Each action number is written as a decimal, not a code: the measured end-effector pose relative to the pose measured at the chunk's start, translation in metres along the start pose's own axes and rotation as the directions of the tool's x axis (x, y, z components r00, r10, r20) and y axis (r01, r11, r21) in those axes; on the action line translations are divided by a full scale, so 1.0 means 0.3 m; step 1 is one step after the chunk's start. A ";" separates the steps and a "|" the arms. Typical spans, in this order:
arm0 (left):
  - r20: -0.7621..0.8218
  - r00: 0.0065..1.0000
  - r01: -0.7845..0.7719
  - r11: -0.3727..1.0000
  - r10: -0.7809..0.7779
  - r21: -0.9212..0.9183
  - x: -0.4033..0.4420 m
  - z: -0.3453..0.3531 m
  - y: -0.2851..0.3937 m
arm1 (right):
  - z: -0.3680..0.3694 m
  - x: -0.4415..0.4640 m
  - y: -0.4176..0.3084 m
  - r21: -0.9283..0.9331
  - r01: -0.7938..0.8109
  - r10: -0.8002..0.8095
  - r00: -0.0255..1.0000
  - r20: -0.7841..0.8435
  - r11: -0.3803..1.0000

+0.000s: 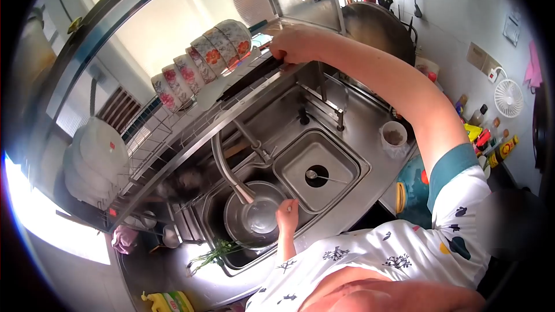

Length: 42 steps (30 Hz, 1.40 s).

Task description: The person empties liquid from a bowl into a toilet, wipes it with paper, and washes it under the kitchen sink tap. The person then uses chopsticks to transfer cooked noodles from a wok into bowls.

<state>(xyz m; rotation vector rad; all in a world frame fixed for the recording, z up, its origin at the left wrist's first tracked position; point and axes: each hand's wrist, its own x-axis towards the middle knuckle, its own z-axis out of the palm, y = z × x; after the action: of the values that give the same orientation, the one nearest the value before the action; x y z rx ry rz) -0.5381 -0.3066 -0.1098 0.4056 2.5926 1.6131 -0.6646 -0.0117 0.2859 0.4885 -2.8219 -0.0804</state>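
Well apart, the left hand (287, 215) curls beside a metal pot (236, 216) in the sink (295, 167) at its 9 o'clock, the right hand (287, 47) meeting the dish rack (185, 157) at 12 o'clock, grips impossible to tell.

Small basin (329, 156) open from above, metal spoon (311, 174) across drain (317, 184). Large basin (215, 219) mostly filled by pot (237, 219); faucet (224, 167) arches over it, obstructing entry from behind. Rack (202, 137) overhangs the rear, bowls (211, 55) crowding it. Bare tabletop (373, 118) between small basin and cup (393, 149)
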 end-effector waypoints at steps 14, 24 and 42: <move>0.319 0.936 -0.080 0.973 0.148 -0.217 0.052 0.139 0.107 | -0.009 0.006 -0.022 -0.329 0.077 -0.111 0.990 -0.084 0.941; 0.615 0.505 0.343 0.514 0.605 -0.787 -0.236 0.317 0.585 | 0.358 -1.318 -0.586 0.607 -0.401 0.381 0.909 0.171 0.686; 0.629 -0.543 0.671 0.738 0.556 -0.072 -1.516 0.721 0.956 | -0.244 -2.663 -1.496 0.361 -0.787 0.642 0.058 -0.765 0.501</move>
<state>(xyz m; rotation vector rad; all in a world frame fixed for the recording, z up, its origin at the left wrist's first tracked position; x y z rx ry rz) -0.0048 -0.1134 0.0084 0.8770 0.1564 0.7349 0.2232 -0.1654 0.1035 -0.8302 -1.6776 0.1269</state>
